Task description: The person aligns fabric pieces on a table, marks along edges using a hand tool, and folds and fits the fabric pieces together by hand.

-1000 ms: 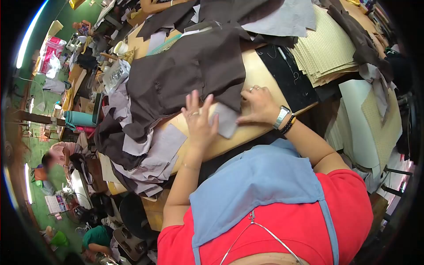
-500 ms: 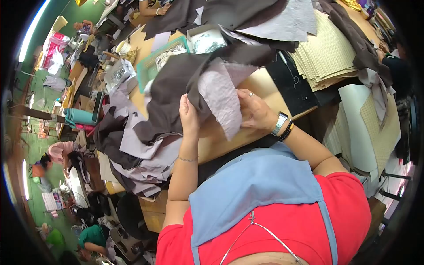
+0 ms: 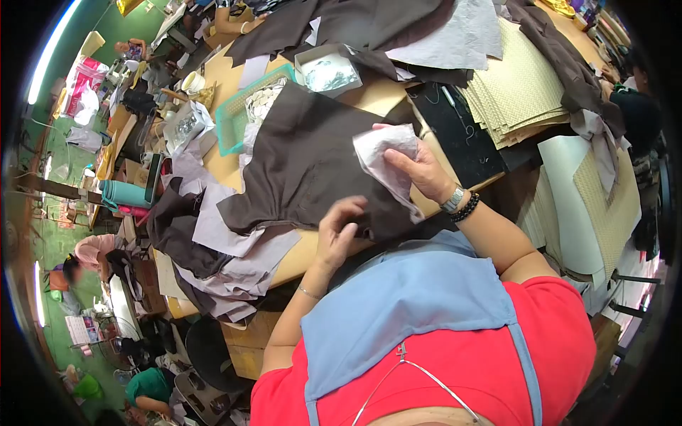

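A dark brown piece of fabric [image 3: 295, 160] lies spread over the wooden table in front of me. At its right side my right hand [image 3: 420, 170] grips a folded-back pale lilac part of fabric [image 3: 383, 153], thumb on top. Whether this pale part is the brown piece's underside or a separate layer, I cannot tell. My left hand [image 3: 341, 231] is over the near edge of the brown fabric, fingers bent and apart, slightly blurred, with nothing seen in them. Part of the fabric's right edge is hidden under my right hand.
Behind the fabric stand a green basket [image 3: 226, 128] and a white box [image 3: 328, 71]. Stacked patterned yellowish sheets [image 3: 522, 85] lie right, beside a black surface [image 3: 455, 131] with a thin tool [image 3: 452, 101]. Fabric scraps [image 3: 231, 273] hang left. Other people work around the room.
The lifted, bunched brown fabric now lies flatter on the table. My left hand has let go and moved right and nearer me. My right hand has risen, gripping the pale part.
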Available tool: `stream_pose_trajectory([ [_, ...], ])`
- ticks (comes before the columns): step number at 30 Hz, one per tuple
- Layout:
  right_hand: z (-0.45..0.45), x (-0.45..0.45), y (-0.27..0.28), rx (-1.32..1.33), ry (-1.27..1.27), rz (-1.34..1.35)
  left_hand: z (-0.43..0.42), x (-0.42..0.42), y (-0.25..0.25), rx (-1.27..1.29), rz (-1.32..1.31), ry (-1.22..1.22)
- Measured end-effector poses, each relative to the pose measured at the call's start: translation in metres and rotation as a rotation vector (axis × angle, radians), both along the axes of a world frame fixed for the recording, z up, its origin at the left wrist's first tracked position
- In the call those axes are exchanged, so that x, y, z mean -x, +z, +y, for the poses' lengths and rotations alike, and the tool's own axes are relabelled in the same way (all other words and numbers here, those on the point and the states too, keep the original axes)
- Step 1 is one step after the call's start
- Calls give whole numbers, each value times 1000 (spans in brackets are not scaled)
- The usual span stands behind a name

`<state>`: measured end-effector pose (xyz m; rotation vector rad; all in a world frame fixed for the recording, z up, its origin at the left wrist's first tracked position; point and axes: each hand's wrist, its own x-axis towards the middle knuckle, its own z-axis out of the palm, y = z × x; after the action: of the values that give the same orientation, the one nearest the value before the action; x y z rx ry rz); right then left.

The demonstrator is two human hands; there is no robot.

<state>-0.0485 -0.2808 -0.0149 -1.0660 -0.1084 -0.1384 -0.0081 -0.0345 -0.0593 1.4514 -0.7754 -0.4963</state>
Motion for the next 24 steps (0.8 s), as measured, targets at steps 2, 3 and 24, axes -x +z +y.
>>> stream_pose_trajectory([
  [2, 6, 2, 2, 188, -91, -127, -6, 1, 19, 149, -296, 261],
  [3, 10, 3, 3, 281, -133, -191, -9, -2, 39, 137, -421, 320],
  [24, 33, 26, 70, 416, 529, 10, -23, 1, 131, -24, -757, 58],
])
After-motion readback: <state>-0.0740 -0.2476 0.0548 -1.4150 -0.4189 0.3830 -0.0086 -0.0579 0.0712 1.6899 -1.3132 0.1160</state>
